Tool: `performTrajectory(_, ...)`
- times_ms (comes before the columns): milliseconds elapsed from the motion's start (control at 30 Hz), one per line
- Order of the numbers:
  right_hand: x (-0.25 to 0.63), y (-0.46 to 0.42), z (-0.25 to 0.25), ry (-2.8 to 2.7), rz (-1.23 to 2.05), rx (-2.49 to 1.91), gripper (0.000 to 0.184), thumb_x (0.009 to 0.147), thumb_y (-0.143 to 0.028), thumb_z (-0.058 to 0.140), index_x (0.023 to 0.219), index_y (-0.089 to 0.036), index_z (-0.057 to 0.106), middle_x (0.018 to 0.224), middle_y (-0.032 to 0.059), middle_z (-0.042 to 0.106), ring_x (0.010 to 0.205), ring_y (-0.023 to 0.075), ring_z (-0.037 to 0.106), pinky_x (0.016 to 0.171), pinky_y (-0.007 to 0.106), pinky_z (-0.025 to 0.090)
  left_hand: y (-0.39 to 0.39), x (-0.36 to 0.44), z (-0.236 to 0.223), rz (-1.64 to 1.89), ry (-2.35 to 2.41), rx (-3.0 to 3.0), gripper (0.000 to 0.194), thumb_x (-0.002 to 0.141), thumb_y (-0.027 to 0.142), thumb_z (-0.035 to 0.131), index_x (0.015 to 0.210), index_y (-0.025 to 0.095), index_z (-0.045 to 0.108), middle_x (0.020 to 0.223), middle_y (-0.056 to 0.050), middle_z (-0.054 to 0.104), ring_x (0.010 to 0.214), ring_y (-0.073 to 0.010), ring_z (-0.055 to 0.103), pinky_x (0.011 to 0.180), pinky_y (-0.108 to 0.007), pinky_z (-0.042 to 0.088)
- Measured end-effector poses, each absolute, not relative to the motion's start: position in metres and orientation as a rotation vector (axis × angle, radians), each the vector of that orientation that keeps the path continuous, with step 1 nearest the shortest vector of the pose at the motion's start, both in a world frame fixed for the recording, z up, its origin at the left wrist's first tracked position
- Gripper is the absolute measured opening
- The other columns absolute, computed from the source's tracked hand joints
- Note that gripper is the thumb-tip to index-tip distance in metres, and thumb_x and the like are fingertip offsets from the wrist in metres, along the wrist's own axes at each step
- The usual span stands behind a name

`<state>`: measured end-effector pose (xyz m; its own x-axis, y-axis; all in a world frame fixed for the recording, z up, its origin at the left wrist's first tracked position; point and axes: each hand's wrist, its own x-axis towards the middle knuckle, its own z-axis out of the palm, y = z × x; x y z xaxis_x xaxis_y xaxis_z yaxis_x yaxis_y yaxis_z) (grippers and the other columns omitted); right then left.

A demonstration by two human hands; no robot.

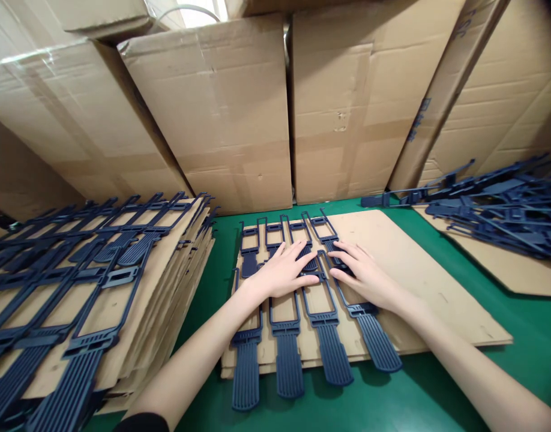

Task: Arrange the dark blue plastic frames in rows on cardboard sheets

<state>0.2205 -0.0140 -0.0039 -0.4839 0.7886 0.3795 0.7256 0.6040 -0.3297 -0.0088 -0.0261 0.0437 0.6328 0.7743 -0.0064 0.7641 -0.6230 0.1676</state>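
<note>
Several dark blue plastic frames with ribbed paddle ends (pixel 290 366) lie side by side on a cardboard sheet (pixel 419 288) in front of me. Their ribbed ends stick out over the sheet's near edge. My left hand (pixel 287 270) lies flat across the middle of the row, fingers spread and pointing right. Beside it, my right hand (pixel 363 273) rests on the rightmost plastic frame (pixel 377 342), its fingers stretched out toward the left hand. Both hands cover part of the frames' middle sections.
On the left rises a stack of cardboard sheets (pixel 167 312) layered with more blue frames (pixel 90 342). A tangled pile of blue plastic parts (pixel 505 210) lies on cardboard at the right. Large cardboard boxes (pixel 221 120) stand along the back of the green table (pixel 437 396).
</note>
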Motion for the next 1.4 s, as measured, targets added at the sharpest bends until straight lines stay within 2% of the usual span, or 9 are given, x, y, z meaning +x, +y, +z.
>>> performTrajectory(333, 0.221, -0.014, -0.005, -2.338, 0.127, -1.196, 0.041, 0.089, -0.046, 0.043, 0.117, -0.019, 0.058, 0.137, 0.0126, 0.045, 0.132, 0.0267, 0.034, 0.108, 0.052, 0.026, -0.028, -0.008, 0.048, 0.089, 1.275, 2.683, 0.068, 0.088, 0.061, 0.033, 0.145, 0.025, 0.023, 0.153, -0.012, 0.014, 0.141, -0.0244, 0.007, 0.112, -0.049, 0.011)
performTrajectory(700, 0.237, -0.007, 0.003, -2.294, 0.124, -1.185, 0.041, 0.091, -0.046, 0.040, 0.121, -0.021, 0.052, 0.135, 0.0107, 0.046, 0.132, 0.0248, 0.034, 0.107, 0.050, 0.028, -0.037, -0.003, 0.063, 0.189, 1.257, 2.864, 0.069, 0.087, 0.060, 0.039, 0.142, 0.019, 0.029, 0.153, -0.014, 0.014, 0.141, -0.0278, 0.003, 0.113, -0.048, 0.010)
performTrajectory(867, 0.265, 0.004, 0.013, -2.165, 0.078, -1.172, 0.037, 0.091, -0.046, 0.038, 0.114, -0.022, 0.054, 0.127, 0.0118, 0.052, 0.124, 0.0260, 0.043, 0.102, 0.046, 0.037, -0.072, 0.013, 0.097, 0.377, 1.036, 3.155, 0.046, 0.094, 0.035, 0.040, 0.138, 0.023, 0.037, 0.153, -0.009, 0.017, 0.141, -0.0251, 0.003, 0.113, -0.051, -0.001)
performTrajectory(967, 0.271, 0.007, 0.013, -2.125, 0.077, -1.228, 0.036, 0.090, -0.048, 0.037, 0.106, -0.023, 0.058, 0.123, 0.0117, 0.055, 0.119, 0.0282, 0.048, 0.099, 0.046, 0.040, -0.086, 0.018, 0.107, 0.335, 0.837, 3.223, 0.045, 0.092, 0.019, 0.039, 0.136, 0.026, 0.040, 0.150, -0.005, 0.027, 0.140, -0.0203, 0.014, 0.115, -0.047, 0.004)
performTrajectory(1033, 0.269, 0.008, 0.007, -2.128, 0.091, -1.256, 0.038, 0.088, -0.051, 0.038, 0.105, -0.023, 0.059, 0.120, 0.0099, 0.057, 0.115, 0.0278, 0.051, 0.098, 0.046, 0.041, -0.083, 0.016, 0.105, 0.295, 0.776, 3.209, 0.042, 0.092, 0.019, 0.038, 0.134, 0.023, 0.044, 0.145, -0.006, 0.036, 0.138, -0.0197, 0.021, 0.114, -0.045, 0.009)
performTrajectory(1133, 0.262, 0.008, -0.005, -2.188, 0.121, -1.240, 0.042, 0.087, -0.053, 0.041, 0.109, -0.022, 0.059, 0.122, 0.0084, 0.056, 0.116, 0.0263, 0.051, 0.100, 0.045, 0.040, -0.062, 0.004, 0.090, 0.276, 0.920, 3.128, 0.038, 0.095, 0.024, 0.035, 0.131, 0.020, 0.047, 0.141, -0.008, 0.041, 0.136, -0.0207, 0.026, 0.112, -0.045, 0.017)
performTrajectory(1233, 0.258, 0.008, -0.014, -2.246, 0.143, -1.221, 0.044, 0.087, -0.054, 0.041, 0.112, -0.022, 0.059, 0.125, 0.0085, 0.054, 0.119, 0.0272, 0.048, 0.101, 0.048, 0.038, -0.030, -0.023, 0.072, 0.193, 1.240, 2.992, 0.039, 0.094, 0.016, 0.034, 0.129, 0.020, 0.049, 0.139, -0.009, 0.044, 0.133, -0.0197, 0.032, 0.110, -0.045, 0.019)
performTrajectory(1300, 0.259, 0.008, -0.016, -2.259, 0.155, -1.212, 0.044, 0.086, -0.055, 0.041, 0.110, -0.023, 0.059, 0.126, 0.0079, 0.054, 0.118, 0.0273, 0.048, 0.101, 0.048, 0.038, -0.013, -0.046, 0.064, 0.084, 1.602, 2.817, 0.040, 0.091, 0.014, 0.038, 0.129, 0.018, 0.049, 0.140, -0.014, 0.041, 0.132, -0.0250, 0.033, 0.109, -0.049, 0.018)
performTrajectory(1400, 0.261, 0.011, -0.018, -2.278, 0.166, -1.172, 0.043, 0.085, -0.056, 0.041, 0.107, -0.024, 0.060, 0.127, 0.0062, 0.053, 0.118, 0.0271, 0.048, 0.102, 0.049, 0.037, 0.001, -0.074, 0.057, -0.001, 1.809, 2.616, 0.038, 0.090, 0.025, 0.044, 0.126, 0.014, 0.051, 0.140, -0.017, 0.041, 0.132, -0.0279, 0.033, 0.108, -0.045, 0.022)
